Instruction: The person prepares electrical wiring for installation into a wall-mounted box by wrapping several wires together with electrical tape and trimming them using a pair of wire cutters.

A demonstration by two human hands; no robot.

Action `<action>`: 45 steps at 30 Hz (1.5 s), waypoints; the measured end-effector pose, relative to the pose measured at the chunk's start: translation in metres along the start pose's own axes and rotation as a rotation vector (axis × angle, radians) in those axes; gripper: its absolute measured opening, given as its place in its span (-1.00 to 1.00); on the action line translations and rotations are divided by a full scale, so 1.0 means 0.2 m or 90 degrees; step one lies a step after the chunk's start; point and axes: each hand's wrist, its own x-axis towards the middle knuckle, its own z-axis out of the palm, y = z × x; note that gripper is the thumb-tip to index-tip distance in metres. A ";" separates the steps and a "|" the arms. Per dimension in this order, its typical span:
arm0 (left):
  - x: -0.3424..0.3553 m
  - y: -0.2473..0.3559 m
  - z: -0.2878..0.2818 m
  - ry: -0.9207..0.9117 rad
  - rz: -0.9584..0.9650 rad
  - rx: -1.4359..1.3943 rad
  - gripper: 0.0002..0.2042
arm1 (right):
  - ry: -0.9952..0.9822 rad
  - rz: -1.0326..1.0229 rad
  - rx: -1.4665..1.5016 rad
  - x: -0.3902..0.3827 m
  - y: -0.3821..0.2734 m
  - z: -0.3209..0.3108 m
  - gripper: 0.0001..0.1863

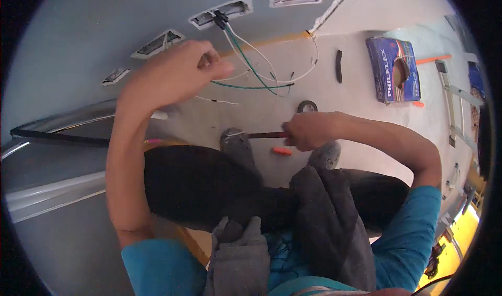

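My left hand [191, 65] is raised beside the wall, in front of an opening with wires. Its fingers are loosely curled, the thumb apart from them, with nothing visible between. White wires [264, 60] and a green wire [250, 65] hang from a wall box [238, 7], bunched by black tape at its mouth. Another green wire [246, 86] runs out from below my left hand; where it starts is hidden. My right hand [311, 130], over the floor between my shoes, is closed on a slim dark reddish stick [266, 135] pointing left. Its kind cannot be made out.
A black tape roll [307, 106] and an orange piece [282, 151] lie on the floor near my shoes. Farther right are a black strip [339, 66], a blue wire box [387, 68] and a ladder [455, 89]. A metal tube [78, 115] runs along the left.
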 end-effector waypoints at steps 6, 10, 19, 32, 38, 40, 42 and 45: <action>0.17 0.15 0.08 -0.066 0.000 0.036 -0.57 | 0.256 0.138 -0.211 -0.14 0.68 0.50 -0.71; 0.22 0.17 0.21 -0.109 0.006 0.045 -0.50 | 0.344 0.167 -0.190 -0.15 0.97 0.64 -0.70; 0.18 0.09 0.29 -0.236 -0.029 0.018 -0.30 | 0.426 0.152 -0.126 -0.11 1.13 0.78 -0.59; 0.06 -0.32 0.58 -0.079 0.139 0.555 -0.38 | 0.395 0.180 -0.171 -0.14 1.17 0.74 -0.42; 0.10 -0.52 0.75 0.128 0.172 0.683 -0.65 | 0.500 0.120 -0.083 -0.33 0.86 0.38 -0.58; 0.06 -0.58 0.73 0.143 0.201 0.671 -0.71 | 0.579 0.027 -0.039 -0.35 0.61 0.19 -0.66; 0.01 -0.63 0.71 0.151 0.234 0.656 -0.76 | 0.624 -0.100 -0.002 -0.32 0.30 0.02 -0.70; 0.01 -0.61 0.69 0.130 0.278 0.538 -0.79 | 0.628 -0.257 -0.073 -0.13 -0.06 -0.09 -0.66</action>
